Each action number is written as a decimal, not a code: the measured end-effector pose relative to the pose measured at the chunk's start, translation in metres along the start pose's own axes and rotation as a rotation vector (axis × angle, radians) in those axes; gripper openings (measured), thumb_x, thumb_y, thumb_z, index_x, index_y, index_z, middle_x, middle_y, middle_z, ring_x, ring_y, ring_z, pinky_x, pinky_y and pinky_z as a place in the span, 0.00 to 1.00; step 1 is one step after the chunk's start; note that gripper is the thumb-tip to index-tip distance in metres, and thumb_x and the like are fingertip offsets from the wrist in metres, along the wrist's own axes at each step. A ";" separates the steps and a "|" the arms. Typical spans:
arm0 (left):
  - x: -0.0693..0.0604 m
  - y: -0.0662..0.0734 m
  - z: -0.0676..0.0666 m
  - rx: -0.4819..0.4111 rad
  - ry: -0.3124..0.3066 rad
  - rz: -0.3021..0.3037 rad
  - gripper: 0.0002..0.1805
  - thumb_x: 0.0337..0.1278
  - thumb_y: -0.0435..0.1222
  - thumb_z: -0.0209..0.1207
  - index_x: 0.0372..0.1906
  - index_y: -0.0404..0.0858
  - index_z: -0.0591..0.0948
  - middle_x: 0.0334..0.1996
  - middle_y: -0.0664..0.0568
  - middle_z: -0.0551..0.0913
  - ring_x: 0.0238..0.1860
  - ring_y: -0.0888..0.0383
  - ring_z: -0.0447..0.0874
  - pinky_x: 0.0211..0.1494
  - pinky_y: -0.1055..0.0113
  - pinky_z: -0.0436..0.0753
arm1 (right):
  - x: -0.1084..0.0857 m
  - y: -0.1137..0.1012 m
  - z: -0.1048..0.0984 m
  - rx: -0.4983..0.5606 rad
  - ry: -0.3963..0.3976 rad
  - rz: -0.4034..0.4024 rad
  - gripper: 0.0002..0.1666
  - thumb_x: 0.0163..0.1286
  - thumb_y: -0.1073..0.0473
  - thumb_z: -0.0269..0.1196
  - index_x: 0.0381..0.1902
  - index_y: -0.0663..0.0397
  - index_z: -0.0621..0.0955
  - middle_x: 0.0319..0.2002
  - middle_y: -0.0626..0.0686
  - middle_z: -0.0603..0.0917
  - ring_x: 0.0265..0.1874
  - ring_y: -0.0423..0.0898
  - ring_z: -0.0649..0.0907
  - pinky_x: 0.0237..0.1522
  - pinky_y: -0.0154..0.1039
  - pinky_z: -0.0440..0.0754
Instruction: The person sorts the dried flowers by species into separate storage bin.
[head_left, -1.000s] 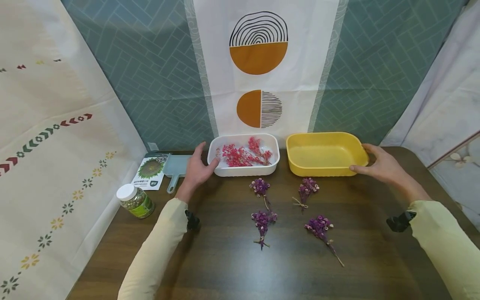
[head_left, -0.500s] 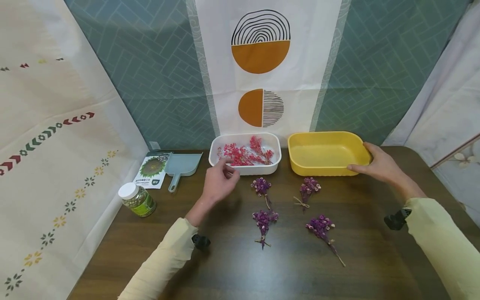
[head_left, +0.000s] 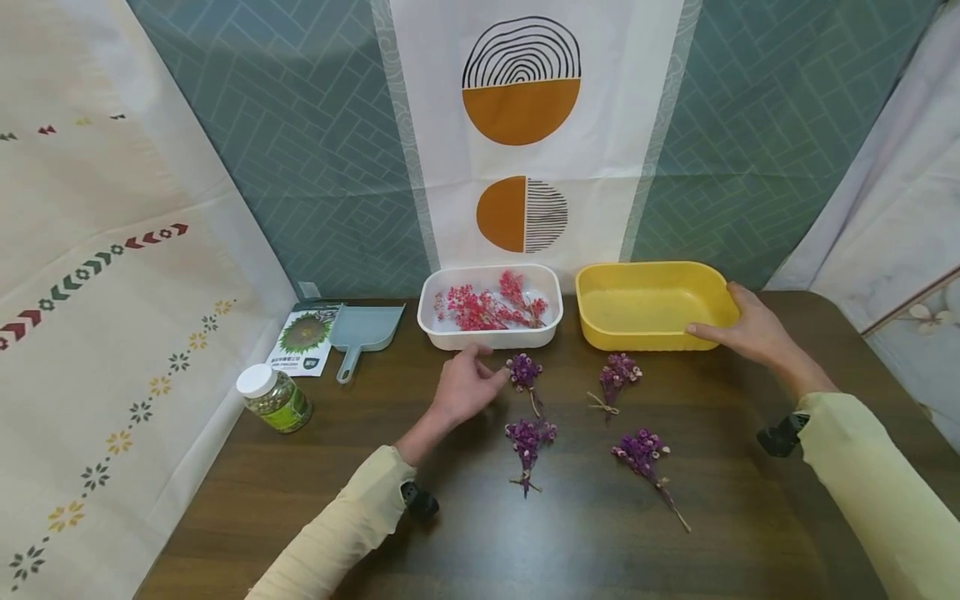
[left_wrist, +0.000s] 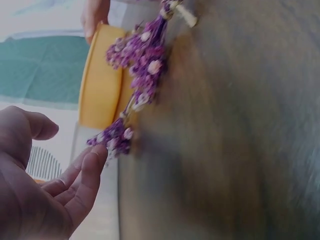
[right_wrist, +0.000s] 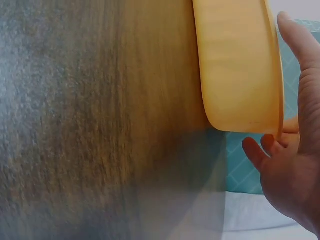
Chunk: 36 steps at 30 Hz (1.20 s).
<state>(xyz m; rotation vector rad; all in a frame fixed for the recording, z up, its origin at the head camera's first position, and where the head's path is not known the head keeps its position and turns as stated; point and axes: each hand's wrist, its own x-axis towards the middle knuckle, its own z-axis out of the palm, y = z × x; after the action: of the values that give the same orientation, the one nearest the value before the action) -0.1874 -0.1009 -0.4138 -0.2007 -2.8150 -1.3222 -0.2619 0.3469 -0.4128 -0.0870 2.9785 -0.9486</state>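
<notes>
As I judge it, the work is at an early stage: red sprigs (head_left: 476, 312) lie in the white tray (head_left: 491, 340), just beyond the left hand (head_left: 467, 387), but four purple bunches are not yet in any tray. The first bunch (head_left: 523, 369) is just beside the left hand, the second bunch (head_left: 528, 437) is to the right of the left wrist, and the third bunch (head_left: 618, 371) and the fourth bunch (head_left: 640, 452) lie between the two arms. The left hand has its thumb and fingers apart, pinching nothing; whether it touches the first bunch, I cannot tell. The right hand (head_left: 753, 331) is spread around the right end of the yellow tray (head_left: 637, 342); how firmly it presses there, I cannot tell
</notes>
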 end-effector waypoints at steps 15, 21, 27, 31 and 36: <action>0.006 0.009 0.031 0.199 -0.037 -0.132 0.41 0.48 0.52 0.73 0.62 0.33 0.73 0.32 0.46 0.85 0.34 0.50 0.85 0.36 0.55 0.81 | -0.001 0.002 0.000 0.003 -0.047 0.050 0.73 0.62 0.29 0.65 0.76 0.72 0.37 0.73 0.78 0.45 0.68 0.78 0.52 0.64 0.73 0.50; 0.008 0.014 0.039 0.271 -0.041 -0.172 0.47 0.45 0.56 0.73 0.66 0.36 0.69 0.47 0.37 0.84 0.46 0.42 0.85 0.44 0.49 0.83 | -0.002 0.002 0.000 0.008 -0.059 0.051 0.74 0.62 0.29 0.64 0.75 0.72 0.36 0.74 0.78 0.42 0.69 0.78 0.50 0.64 0.73 0.50; 0.010 0.015 0.047 0.314 -0.040 -0.178 0.51 0.43 0.59 0.73 0.69 0.39 0.67 0.44 0.38 0.84 0.44 0.42 0.85 0.43 0.49 0.82 | -0.001 0.001 0.000 0.006 -0.065 0.061 0.74 0.62 0.28 0.64 0.75 0.72 0.35 0.74 0.77 0.41 0.69 0.78 0.50 0.64 0.73 0.50; 0.011 0.013 0.049 0.332 -0.043 -0.152 0.51 0.41 0.59 0.74 0.70 0.42 0.67 0.43 0.40 0.85 0.43 0.43 0.85 0.42 0.50 0.82 | -0.001 0.000 0.001 0.004 -0.064 0.067 0.75 0.61 0.28 0.64 0.75 0.71 0.35 0.74 0.77 0.41 0.69 0.78 0.50 0.64 0.73 0.50; 0.011 0.013 0.051 0.340 -0.064 -0.125 0.50 0.42 0.58 0.75 0.70 0.44 0.67 0.48 0.41 0.84 0.45 0.44 0.84 0.44 0.49 0.81 | 0.000 -0.001 0.000 0.008 -0.063 0.068 0.75 0.61 0.28 0.65 0.75 0.71 0.35 0.74 0.77 0.40 0.70 0.77 0.49 0.64 0.73 0.50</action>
<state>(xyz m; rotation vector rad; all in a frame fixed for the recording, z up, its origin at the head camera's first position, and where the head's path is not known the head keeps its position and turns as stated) -0.1952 -0.0525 -0.4356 -0.0595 -3.0922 -0.8431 -0.2616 0.3464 -0.4124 -0.0150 2.9003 -0.9324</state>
